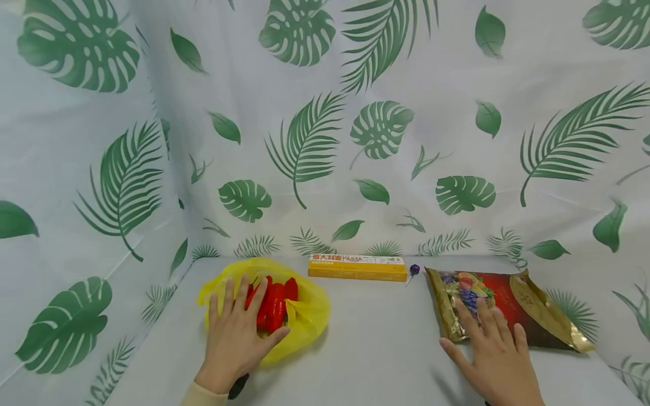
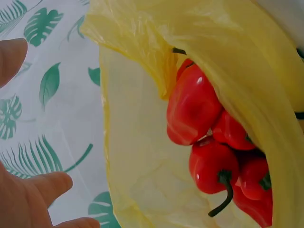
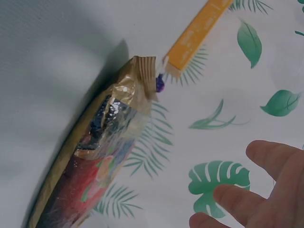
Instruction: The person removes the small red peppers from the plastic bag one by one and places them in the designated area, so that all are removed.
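Note:
My left hand, fingers spread and straight, hovers over the near left side of a yellow plastic bag and overlaps it in the head view. Several shiny red peppers with green stems lie in the bag's open mouth; the left wrist view shows them closer, beside the hand's fingertips. On the right, my right hand is stretched out with its fingers apart, overlapping the near edge of a gold and dark red packet printed with fruit. Neither hand grips anything.
A yellow and white pasta box lies at the back of the white table, against the wall. Beside its right end is a purple lollipop. A leaf-patterned sheet hangs behind and at the left.

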Motion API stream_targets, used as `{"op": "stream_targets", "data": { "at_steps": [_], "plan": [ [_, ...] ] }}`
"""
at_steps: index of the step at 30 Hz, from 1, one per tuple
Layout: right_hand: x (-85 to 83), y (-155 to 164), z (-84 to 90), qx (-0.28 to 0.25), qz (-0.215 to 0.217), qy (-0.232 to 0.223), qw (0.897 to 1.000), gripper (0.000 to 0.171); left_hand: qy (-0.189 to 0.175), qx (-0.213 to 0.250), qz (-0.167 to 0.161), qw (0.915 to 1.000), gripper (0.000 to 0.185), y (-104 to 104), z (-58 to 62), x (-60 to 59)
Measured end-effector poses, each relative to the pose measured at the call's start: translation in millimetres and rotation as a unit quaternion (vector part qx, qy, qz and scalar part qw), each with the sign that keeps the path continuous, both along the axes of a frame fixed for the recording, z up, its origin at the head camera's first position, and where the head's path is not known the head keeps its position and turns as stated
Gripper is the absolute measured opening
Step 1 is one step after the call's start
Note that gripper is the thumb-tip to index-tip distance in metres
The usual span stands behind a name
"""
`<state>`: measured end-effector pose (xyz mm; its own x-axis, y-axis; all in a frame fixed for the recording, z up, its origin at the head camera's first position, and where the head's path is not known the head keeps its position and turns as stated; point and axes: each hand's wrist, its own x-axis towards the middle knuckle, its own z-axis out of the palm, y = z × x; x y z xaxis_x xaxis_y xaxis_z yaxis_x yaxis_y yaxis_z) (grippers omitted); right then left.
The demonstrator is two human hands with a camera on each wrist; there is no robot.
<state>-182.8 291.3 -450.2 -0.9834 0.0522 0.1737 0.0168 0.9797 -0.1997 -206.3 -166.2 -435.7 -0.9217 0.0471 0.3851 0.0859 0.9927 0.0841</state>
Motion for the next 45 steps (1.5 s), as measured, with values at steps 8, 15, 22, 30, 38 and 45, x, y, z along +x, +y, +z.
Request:
{"op": "stream_targets", "data": {
  "at_steps": [8, 15, 22, 30, 38, 45],
  "plan": [
    [-6.6, 2.4, -0.1, -0.004, -0.001, -0.006, 1.000, 0.104, 0.044, 0.026, -0.018, 0.9985, 0.093, -12.7, 9.7, -4.8],
    [-6.8, -0.9, -6.2, 0.003, 0.008, 0.008, 1.000, 0.099, 0.129, 0.080, -0.046, 0.9873, 0.077, -39.0, 14.4, -5.4],
    [-8.4, 0.2, -5.0, 0.001, 0.002, -0.016, 1.000, 0.103, 0.144, 0.120, -0.042, 0.9814, 0.066, -57.2, 24.9, -11.7],
    [-12.6, 0.6, -3.6, 0.012, 0.016, -0.032, 0.999, 0.102, 0.114, 0.142, -0.018, 0.9831, 0.048, -79.6, 35.6, -33.4],
    [-33.1, -14.8, 8.4, -0.061, 0.030, -0.128, 0.989, 0.087, 0.011, 0.155, 0.009, 0.9878, 0.040, -91.1, 40.2, -47.7],
    [-57.3, -63.2, 0.2, -0.110, 0.114, -0.044, 0.986, 0.045, -0.024, 0.151, 0.012, 0.9882, 0.038, -90.3, 38.3, -53.3]
  ]
}}
